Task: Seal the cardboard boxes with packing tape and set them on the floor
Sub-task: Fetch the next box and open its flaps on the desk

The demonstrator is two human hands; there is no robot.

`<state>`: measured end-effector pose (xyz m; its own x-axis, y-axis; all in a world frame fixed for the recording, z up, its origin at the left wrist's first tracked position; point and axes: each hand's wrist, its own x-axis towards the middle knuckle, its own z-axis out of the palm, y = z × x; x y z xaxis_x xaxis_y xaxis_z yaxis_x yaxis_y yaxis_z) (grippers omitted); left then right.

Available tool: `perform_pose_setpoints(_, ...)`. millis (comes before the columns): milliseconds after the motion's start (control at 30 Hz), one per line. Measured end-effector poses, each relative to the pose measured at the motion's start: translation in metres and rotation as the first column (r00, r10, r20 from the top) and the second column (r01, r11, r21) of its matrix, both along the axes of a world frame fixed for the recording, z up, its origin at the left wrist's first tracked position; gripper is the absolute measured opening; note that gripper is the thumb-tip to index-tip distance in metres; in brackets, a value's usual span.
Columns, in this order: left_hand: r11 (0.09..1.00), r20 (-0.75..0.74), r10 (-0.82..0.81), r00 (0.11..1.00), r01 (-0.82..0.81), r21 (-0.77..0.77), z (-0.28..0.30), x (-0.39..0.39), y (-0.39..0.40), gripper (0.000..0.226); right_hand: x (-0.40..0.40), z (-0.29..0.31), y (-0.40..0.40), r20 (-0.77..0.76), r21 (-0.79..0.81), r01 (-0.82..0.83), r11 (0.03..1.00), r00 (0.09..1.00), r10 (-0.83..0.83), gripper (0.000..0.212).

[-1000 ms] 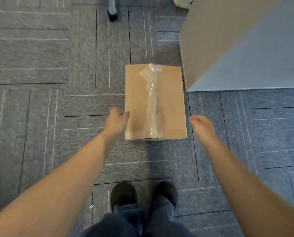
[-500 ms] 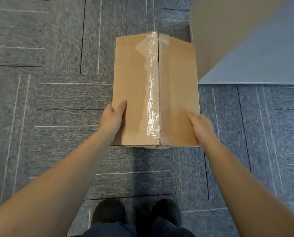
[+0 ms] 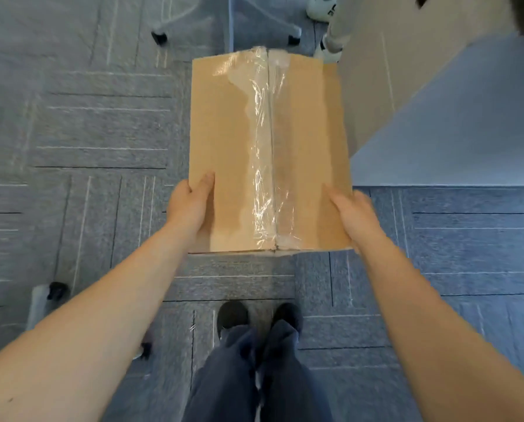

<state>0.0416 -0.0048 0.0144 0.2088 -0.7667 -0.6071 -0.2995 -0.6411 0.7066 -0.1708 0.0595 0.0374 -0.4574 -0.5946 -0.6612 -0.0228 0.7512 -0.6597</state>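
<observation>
Fingers of the left hand (image 3: 190, 205) wrap the near-left edge of the cardboard box (image 3: 233, 147), thumb lying on its top face; right hand (image 3: 353, 214) grips the near-right edge the same way, its fingers hidden behind the side. Box is held up in front of the person, above the grey carpet floor (image 3: 87, 141), with clear packing tape (image 3: 263, 153) running wrinkled along the centre seam from far edge to near edge. Pale counter (image 3: 455, 123) corner sits just right of the box, chair legs with castors (image 3: 224, 19) beyond it, dark shoes (image 3: 233, 315) below.
</observation>
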Motion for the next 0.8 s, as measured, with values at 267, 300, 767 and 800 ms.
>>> perform_pose_setpoints(267, 0.995, -0.07, -0.004, 0.998, -0.002, -0.095, 0.182, 0.023, 0.004, 0.051, 0.016, 0.178, 0.014, -0.143, -0.118, -0.024, 0.993, 0.99, 0.007, 0.061)
perform_pose_setpoints(300, 0.994, -0.072, -0.022, 0.997, 0.014, -0.109, 0.195, 0.024, 0.005, 0.052, 0.016, 0.191, 0.018, -0.155, -0.135, -0.025, 0.99, 0.988, 0.003, 0.063)
perform_pose_setpoints(767, 0.928, -0.186, -0.299, 0.936, 0.241, -0.283, 0.311, -0.009, 0.096, 0.054, 0.003, 0.315, 0.169, -0.26, -0.284, 0.185, 0.941, 0.93, -0.261, 0.048)
perform_pose_setpoints(800, 0.918, -0.192, -0.334, 0.923, 0.271, -0.29, 0.318, -0.015, 0.106, 0.055, 0.001, 0.321, 0.185, -0.259, -0.291, 0.213, 0.933, 0.921, -0.292, 0.046)
